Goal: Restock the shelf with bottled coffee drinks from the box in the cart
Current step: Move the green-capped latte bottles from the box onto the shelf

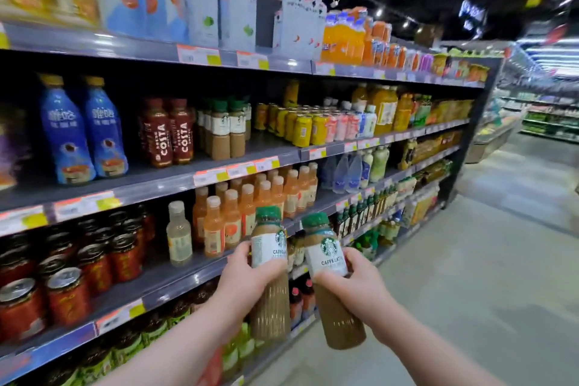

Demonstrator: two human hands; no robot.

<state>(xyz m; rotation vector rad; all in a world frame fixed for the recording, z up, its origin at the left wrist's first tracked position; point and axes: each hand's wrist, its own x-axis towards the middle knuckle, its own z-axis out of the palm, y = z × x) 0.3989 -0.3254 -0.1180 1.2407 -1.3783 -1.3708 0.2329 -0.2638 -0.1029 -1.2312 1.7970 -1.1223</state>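
**A:** What is the left hand (247, 273) doing?

**B:** It is gripping the left Starbucks bottle (270, 249). The fingers are curling round the white Caffè Latte label and the thumb is lying on the near side. That bottle is standing nearly upright in the air with its green cap up, in front of the peach-coloured drink bottles (232, 219).

**A:** And the right hand (354, 279)?

**B:** It is wrapping round the right Starbucks bottle (326, 257) at the lower edge of its label. This bottle is tilting, with its cap leaning left toward the other one. The two are hanging just beside each other, and I cannot tell whether they are touching.

**A:** Where is the matching stock sitting?

**B:** The green-capped coffee bottles (225, 131) are standing on the grey shelf (163, 186) above and to the left of the hands. They are just right of the red Costa bottles (170, 135) and left of the yellow cans (302, 128). Both held bottles are hovering lower than that shelf, out over the aisle side.
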